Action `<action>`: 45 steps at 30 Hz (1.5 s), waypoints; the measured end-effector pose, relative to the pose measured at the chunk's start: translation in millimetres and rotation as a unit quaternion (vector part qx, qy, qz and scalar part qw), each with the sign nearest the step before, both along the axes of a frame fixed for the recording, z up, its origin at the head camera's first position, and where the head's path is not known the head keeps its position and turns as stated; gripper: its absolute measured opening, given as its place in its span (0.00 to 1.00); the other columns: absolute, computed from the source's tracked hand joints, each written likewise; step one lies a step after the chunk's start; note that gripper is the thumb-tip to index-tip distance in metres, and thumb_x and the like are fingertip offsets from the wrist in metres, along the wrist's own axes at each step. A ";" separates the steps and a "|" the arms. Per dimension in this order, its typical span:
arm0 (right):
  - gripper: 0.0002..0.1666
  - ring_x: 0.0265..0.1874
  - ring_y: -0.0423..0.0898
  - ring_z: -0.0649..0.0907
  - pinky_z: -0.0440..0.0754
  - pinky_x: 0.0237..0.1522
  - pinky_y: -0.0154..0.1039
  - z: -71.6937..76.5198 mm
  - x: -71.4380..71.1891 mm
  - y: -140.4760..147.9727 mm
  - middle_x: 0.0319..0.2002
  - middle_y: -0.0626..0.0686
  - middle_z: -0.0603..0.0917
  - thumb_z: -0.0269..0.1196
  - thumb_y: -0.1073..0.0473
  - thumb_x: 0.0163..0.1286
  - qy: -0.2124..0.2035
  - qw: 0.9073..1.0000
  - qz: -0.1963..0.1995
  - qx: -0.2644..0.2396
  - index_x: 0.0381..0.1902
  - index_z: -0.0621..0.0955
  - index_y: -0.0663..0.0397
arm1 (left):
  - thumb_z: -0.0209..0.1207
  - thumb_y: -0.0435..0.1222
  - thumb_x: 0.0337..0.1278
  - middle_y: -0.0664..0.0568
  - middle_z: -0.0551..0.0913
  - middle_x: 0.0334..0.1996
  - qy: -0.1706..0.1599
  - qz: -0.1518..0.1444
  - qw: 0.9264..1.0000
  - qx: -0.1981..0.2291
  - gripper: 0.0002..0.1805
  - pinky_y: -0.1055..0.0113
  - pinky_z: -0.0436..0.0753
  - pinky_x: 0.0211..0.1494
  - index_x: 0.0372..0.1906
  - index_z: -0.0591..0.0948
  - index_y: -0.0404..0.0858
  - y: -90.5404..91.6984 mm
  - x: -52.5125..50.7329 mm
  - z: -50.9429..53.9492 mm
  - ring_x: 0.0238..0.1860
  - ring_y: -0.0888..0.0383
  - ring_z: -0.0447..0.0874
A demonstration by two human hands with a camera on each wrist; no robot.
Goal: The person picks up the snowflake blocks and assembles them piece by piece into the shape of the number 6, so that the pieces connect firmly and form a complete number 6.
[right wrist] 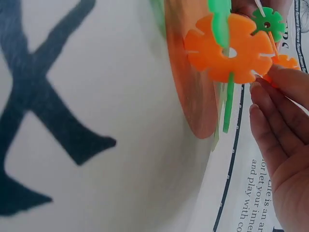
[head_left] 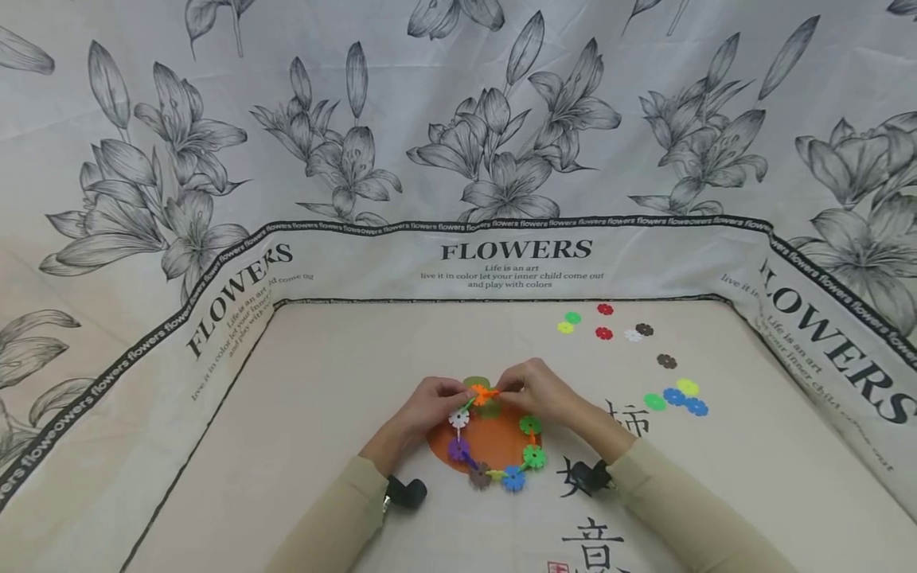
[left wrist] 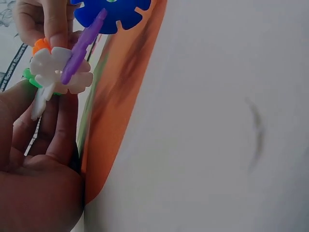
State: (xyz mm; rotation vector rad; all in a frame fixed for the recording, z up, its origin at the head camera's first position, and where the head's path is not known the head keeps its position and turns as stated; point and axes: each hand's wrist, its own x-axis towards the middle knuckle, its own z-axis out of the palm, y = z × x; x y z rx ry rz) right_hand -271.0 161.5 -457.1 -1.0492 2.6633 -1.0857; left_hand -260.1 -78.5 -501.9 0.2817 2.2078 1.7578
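Observation:
A ring of linked, notched plastic discs hangs between the two hands in the head view, with an orange disc (head_left: 481, 394) at its top, a purple disc (head_left: 459, 450) at its left and a blue disc (head_left: 513, 478) low down. The left hand (head_left: 428, 410) pinches the ring beside a white disc (head_left: 458, 418); in the left wrist view the left hand (left wrist: 41, 159) has thumb and fingers round green and white pieces (left wrist: 58, 70). The right hand (head_left: 539, 390) pinches orange at the top; in the right wrist view its fingertips (right wrist: 258, 89) hold an orange piece (right wrist: 286, 61).
Loose discs lie at the back right of the cloth, among them a red disc (head_left: 604, 333), a brown disc (head_left: 667, 361) and a blue disc (head_left: 696, 407). An orange printed shape (head_left: 494, 438) lies beneath the ring. Flowered fabric (head_left: 516, 159) rises behind.

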 end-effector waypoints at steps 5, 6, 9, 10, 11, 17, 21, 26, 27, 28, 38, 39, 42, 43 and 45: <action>0.13 0.35 0.39 0.83 0.83 0.41 0.34 1.3 -2.8 9.6 0.36 0.45 0.87 0.69 0.60 0.70 -0.014 1.000 -0.004 0.024 0.50 0.86 0.59 | 0.63 0.40 0.70 0.51 0.87 0.43 0.001 0.004 1.000 -0.007 0.10 0.61 0.79 0.56 0.45 0.87 0.37 -0.4 0.2 -1.8 0.48 0.56 0.80; 0.15 0.34 0.40 0.83 0.83 0.40 0.34 1.7 -4.8 14.6 0.35 0.45 0.87 0.69 0.60 0.70 -0.012 0.999 -0.005 0.029 0.52 0.85 0.60 | 0.63 0.39 0.70 0.51 0.87 0.44 0.000 0.005 1.000 -0.006 0.10 0.60 0.79 0.58 0.46 0.87 0.37 -0.2 0.6 -1.6 0.48 0.56 0.81; 0.21 0.35 0.43 0.82 0.82 0.39 0.37 3.1 -14.5 35.6 0.36 0.47 0.86 0.70 0.57 0.69 -0.009 0.998 -0.039 0.046 0.56 0.83 0.62 | 0.64 0.38 0.69 0.50 0.87 0.46 0.001 0.004 1.000 -0.001 0.09 0.58 0.80 0.60 0.47 0.86 0.37 0.1 1.8 -1.2 0.49 0.56 0.82; 0.22 0.36 0.44 0.82 0.81 0.40 0.38 3.3 -18.9 43.9 0.38 0.48 0.86 0.69 0.56 0.70 -0.008 0.997 -0.060 0.053 0.57 0.82 0.62 | 0.64 0.38 0.69 0.50 0.87 0.46 -0.001 0.005 1.000 0.000 0.09 0.58 0.80 0.60 0.47 0.86 0.37 -0.1 2.0 -1.2 0.49 0.56 0.82; 0.24 0.38 0.46 0.82 0.81 0.41 0.40 3.4 -23.4 52.6 0.40 0.51 0.86 0.68 0.55 0.71 -0.011 0.994 -0.087 0.059 0.59 0.81 0.62 | 0.64 0.38 0.69 0.50 0.87 0.46 -0.001 0.006 1.000 0.003 0.09 0.58 0.80 0.60 0.47 0.86 0.37 -0.3 2.2 -1.3 0.49 0.56 0.82; 0.38 0.57 0.66 0.76 0.76 0.58 0.63 0.5 -52.1 106.1 0.61 0.71 0.72 0.58 0.54 0.78 -0.053 0.958 -0.264 0.101 0.76 0.60 0.69 | 0.65 0.38 0.68 0.49 0.87 0.47 -0.004 0.014 1.000 0.000 0.11 0.57 0.80 0.61 0.48 0.86 0.36 -2.1 1.6 -3.7 0.50 0.55 0.82; 0.41 0.65 0.70 0.67 0.65 0.67 0.68 -4.7 -67.9 133.0 0.66 0.76 0.62 0.55 0.56 0.77 -0.089 0.930 -0.330 0.133 0.77 0.53 0.73 | 0.65 0.39 0.68 0.49 0.87 0.47 -0.009 0.015 1.000 -0.004 0.12 0.57 0.80 0.61 0.49 0.86 0.37 -1.0 1.7 -5.9 0.50 0.55 0.82; 0.36 0.65 0.71 0.68 0.67 0.67 0.67 -8.6 -78.2 146.4 0.65 0.77 0.66 0.56 0.60 0.76 -0.088 0.921 -0.345 0.159 0.73 0.60 0.77 | 0.65 0.39 0.67 0.49 0.87 0.46 -0.005 0.006 1.000 0.001 0.12 0.58 0.80 0.59 0.49 0.87 0.36 2.5 1.7 -8.1 0.49 0.56 0.82; 0.33 0.64 0.71 0.70 0.69 0.66 0.66 -8.3 -79.1 146.9 0.64 0.76 0.68 0.57 0.61 0.76 -0.086 0.921 -0.345 0.159 0.70 0.63 0.78 | 0.66 0.39 0.67 0.50 0.87 0.46 -0.004 0.005 1.000 0.003 0.12 0.58 0.80 0.59 0.48 0.87 0.36 3.0 1.7 -8.2 0.49 0.56 0.82; 0.30 0.62 0.71 0.72 0.71 0.64 0.65 -7.7 -79.4 146.9 0.61 0.76 0.71 0.57 0.62 0.76 -0.083 0.921 -0.347 0.158 0.68 0.66 0.79 | 0.66 0.39 0.67 0.50 0.87 0.46 -0.003 0.005 1.000 0.002 0.12 0.58 0.80 0.59 0.48 0.87 0.36 3.6 1.6 -8.1 0.49 0.56 0.82; 0.24 0.46 0.63 0.77 0.79 0.53 0.57 -7.5 -80.5 148.9 0.48 0.70 0.76 0.59 0.59 0.76 -0.121 0.915 -0.361 0.132 0.56 0.71 0.78 | 0.66 0.38 0.67 0.49 0.87 0.47 -0.005 0.014 1.000 0.013 0.11 0.59 0.81 0.59 0.47 0.87 0.35 3.8 -0.5 -6.8 0.49 0.56 0.83; 0.25 0.47 0.63 0.77 0.78 0.53 0.57 -8.2 -80.3 149.6 0.49 0.71 0.76 0.59 0.58 0.75 -0.122 0.916 -0.359 0.131 0.57 0.71 0.78 | 0.66 0.39 0.67 0.49 0.87 0.47 -0.005 0.015 1.000 0.011 0.11 0.59 0.81 0.59 0.47 0.87 0.35 3.5 -1.0 -7.1 0.49 0.56 0.83; 0.27 0.48 0.63 0.77 0.78 0.54 0.57 -9.6 -78.4 150.0 0.50 0.70 0.76 0.61 0.56 0.75 -0.124 0.918 -0.355 0.127 0.58 0.71 0.77 | 0.66 0.40 0.67 0.50 0.87 0.46 -0.010 0.020 1.000 0.007 0.11 0.59 0.81 0.60 0.47 0.87 0.37 2.8 -1.9 -7.3 0.49 0.57 0.82; 0.28 0.48 0.62 0.77 0.79 0.53 0.57 -9.9 -77.8 149.7 0.50 0.70 0.76 0.61 0.56 0.75 -0.124 0.918 -0.355 0.124 0.59 0.71 0.76 | 0.66 0.40 0.67 0.50 0.87 0.46 -0.013 0.022 1.000 0.006 0.11 0.59 0.81 0.60 0.47 0.87 0.37 2.5 -2.1 -6.9 0.49 0.57 0.82; 0.27 0.48 0.62 0.77 0.79 0.52 0.56 -9.0 -75.4 148.2 0.50 0.69 0.77 0.62 0.56 0.75 -0.122 0.920 -0.354 0.113 0.59 0.72 0.74 | 0.66 0.40 0.67 0.51 0.87 0.45 -0.016 0.026 1.000 0.003 0.11 0.59 0.81 0.60 0.47 0.87 0.38 2.0 -2.3 -5.6 0.49 0.57 0.82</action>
